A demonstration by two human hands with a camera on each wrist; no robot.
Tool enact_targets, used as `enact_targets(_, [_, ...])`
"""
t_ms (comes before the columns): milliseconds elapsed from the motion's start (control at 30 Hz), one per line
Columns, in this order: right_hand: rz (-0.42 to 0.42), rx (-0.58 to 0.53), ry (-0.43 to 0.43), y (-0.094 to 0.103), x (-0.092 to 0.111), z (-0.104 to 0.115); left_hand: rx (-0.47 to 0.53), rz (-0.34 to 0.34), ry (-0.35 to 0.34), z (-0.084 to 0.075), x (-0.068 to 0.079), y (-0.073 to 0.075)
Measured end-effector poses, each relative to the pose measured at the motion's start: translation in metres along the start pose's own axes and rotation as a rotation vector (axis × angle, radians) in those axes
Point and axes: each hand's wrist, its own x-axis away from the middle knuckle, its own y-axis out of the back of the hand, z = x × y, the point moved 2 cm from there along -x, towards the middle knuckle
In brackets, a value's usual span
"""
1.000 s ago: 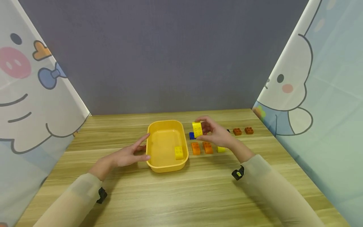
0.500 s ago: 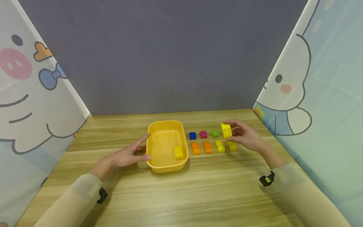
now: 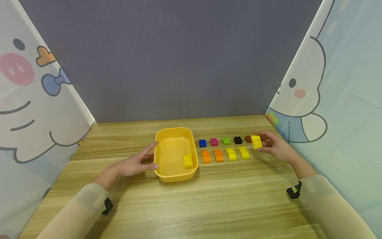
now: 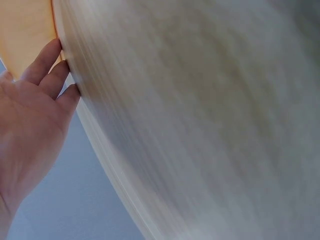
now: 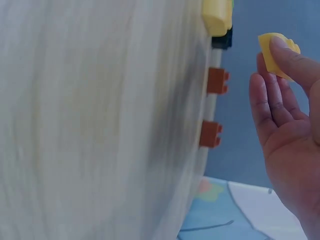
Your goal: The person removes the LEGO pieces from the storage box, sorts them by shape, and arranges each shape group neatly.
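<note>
My right hand [image 3: 276, 146] pinches a yellow toy brick [image 3: 256, 142] between thumb and fingers, raised off the table at the right end of the front brick row. In the right wrist view, this yellow brick [image 5: 276, 56] sits under the thumb, with the other fingers extended below. My left hand [image 3: 134, 164] rests against the left side of a yellow tray [image 3: 176, 178], its fingers spread along the wall. The left wrist view has those fingertips [image 4: 52, 46] at the tray's edge. One yellow brick [image 3: 188, 161] lies inside the tray, near its right wall.
The front row has two orange bricks [image 3: 206, 156] and two yellow bricks [image 3: 231, 154]. Behind are blue [image 3: 202, 143], magenta [image 3: 214, 142], green [image 3: 226, 141], black [image 3: 237, 140] and brown bricks [image 3: 248, 139]. A grey panel [image 3: 179, 59] stands behind the table.
My right hand has carried the yellow brick rightward from beside the tray to the row's right end, uncovering the bricks it had hidden. The left hand and tray have stayed put.
</note>
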Motion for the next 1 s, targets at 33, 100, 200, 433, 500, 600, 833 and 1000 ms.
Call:
enact_targets(33, [0.007, 0.025, -0.009, 0.001, 0.000, -0.003, 0.000, 0.000, 0.000, 0.000, 0.000, 0.000])
enact_targets(100, [0.028, 0.078, -0.031, 0.003, 0.000, -0.009, -0.001, -0.001, 0.000, 0.000, 0.000, 0.000])
enact_targets(200, [0.069, 0.187, -0.077, 0.003, 0.000, -0.018, -0.001, -0.001, -0.003, -0.001, 0.000, -0.001])
enact_targets(433, [0.140, 0.239, -0.108, 0.002, -0.001, -0.033, -0.001, 0.001, 0.000, -0.001, -0.001, -0.001])
enact_targets(500, [0.147, 0.246, -0.095, 0.001, -0.002, -0.034, 0.000, -0.001, 0.001, -0.001, -0.001, -0.001])
enact_targets(600, [0.160, 0.255, -0.074, 0.000, -0.003, -0.035, -0.001, 0.001, 0.004, 0.000, 0.000, -0.002])
enact_targets(833, [0.205, 0.247, -0.070, -0.003, -0.007, -0.033, 0.003, -0.003, -0.002, 0.000, -0.001, -0.002])
enact_targets(1000, [0.231, 0.296, -0.073, -0.003, -0.007, -0.033, 0.000, -0.001, -0.002, 0.000, -0.002, -0.001])
